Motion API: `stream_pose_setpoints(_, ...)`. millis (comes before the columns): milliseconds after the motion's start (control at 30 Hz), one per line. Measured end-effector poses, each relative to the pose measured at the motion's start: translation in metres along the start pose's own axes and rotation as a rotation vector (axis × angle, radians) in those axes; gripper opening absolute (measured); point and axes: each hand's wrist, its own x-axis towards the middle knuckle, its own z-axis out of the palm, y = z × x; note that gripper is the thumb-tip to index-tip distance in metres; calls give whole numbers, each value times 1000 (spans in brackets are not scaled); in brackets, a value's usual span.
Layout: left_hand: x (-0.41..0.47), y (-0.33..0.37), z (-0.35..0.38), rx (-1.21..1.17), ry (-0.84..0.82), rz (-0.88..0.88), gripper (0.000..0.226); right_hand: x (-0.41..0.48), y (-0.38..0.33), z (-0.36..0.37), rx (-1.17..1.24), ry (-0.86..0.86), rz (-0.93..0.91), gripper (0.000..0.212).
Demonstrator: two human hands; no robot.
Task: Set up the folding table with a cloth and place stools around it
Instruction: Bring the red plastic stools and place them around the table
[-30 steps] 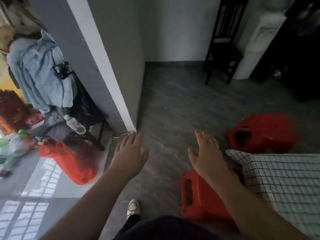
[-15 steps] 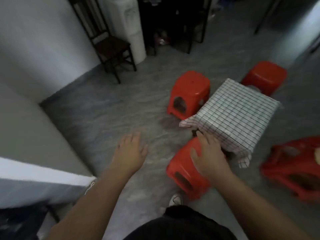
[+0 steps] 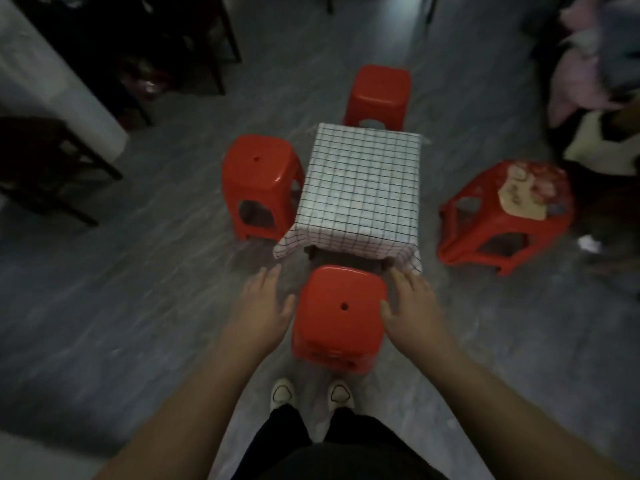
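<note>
Folding table (image 3: pixel 346 260) stands in the middle of the grey floor (image 3: pixel 145 278). It is covered by a white checked cloth (image 3: pixel 360 188), so only a dark strip of its frame shows under the near hem. The cloth lies flat on top, and its near corners hang down past the edge.

Four red plastic stools ring the table:
- The near stool (image 3: pixel 341 317) is just beside the table's near edge, its far rim close under the hanging cloth.
- The left stool (image 3: pixel 259 181) sits close against the table's left side.
- The far stool (image 3: pixel 377 95) is just behind the table.
- The right stool (image 3: pixel 505 213), with a patterned top, sits apart from the table and tilted.

The left hand (image 3: pixel 265 306) and right hand (image 3: pixel 414 306) flank the near stool with fingers straight and spread, gripping nothing. Whether the thumbs touch the seat's edges cannot be told.

Two white shoes (image 3: pixel 282 393) stand just behind the near stool.

A dark wooden chair (image 3: pixel 41 161) is at the left, with a white unit (image 3: pixel 52 91) beside it. A blurred heap of clothes (image 3: pixel 588 64) fills the upper right.
</note>
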Motion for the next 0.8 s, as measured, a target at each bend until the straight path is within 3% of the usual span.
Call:
stream_pose_setpoints(267, 71, -11, 40, 22, -204, 134, 69, 4, 25, 40, 103, 130, 264, 63)
stream_pose_setpoints(533, 125, -48, 134, 68, -335, 169, 66, 36, 60, 146, 252, 106, 407, 62)
stream_pose_setpoints(800, 158, -122, 298, -103, -404, -89, 85, 106, 152, 302, 350, 35, 464, 65)
